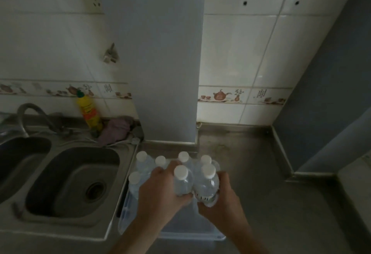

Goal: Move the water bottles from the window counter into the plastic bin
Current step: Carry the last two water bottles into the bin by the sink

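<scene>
Both hands over the bin, one bottle each.

Left hand (160, 191) grips a bottle (182, 181) by the body, right hand (220, 199) wraps another (207, 183), caps up, touching side by side, probably so they drop in as a pair. They're just above the clear bin (180, 231) on the steel counter (271, 173), right of the sink (70, 183). Five more bottles (143, 161) already stand upright at the bin's far end, packed tight to leave room up front.

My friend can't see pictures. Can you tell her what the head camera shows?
Two hands, left hand and right hand, each hold a water bottle over a clear plastic bin that has more bottles in it. A steel sink is beside it.
</scene>
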